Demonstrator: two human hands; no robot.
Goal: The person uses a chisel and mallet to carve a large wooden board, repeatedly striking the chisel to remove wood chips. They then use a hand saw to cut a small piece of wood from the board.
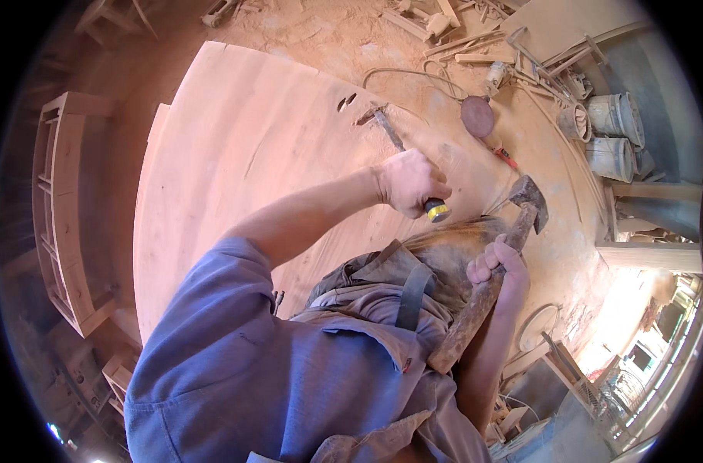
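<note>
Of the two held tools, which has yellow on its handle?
The chisel in the left hand: its handle shows yellow, while the hammer in the right hand has none.

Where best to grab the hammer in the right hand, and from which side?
Probably the hammer's bare lower handle, below the right hand, coming from the person's left: that stretch is long, straight and uncovered, while the right forearm lies along its other side. Avoid the wide, blocky head at the upper end.

Wd frame (pixel 66 216) at L, scrap wd (pixel 483 58) on dusty flr (pixel 305 35), wh buckets (pixel 610 158) at R.
</note>
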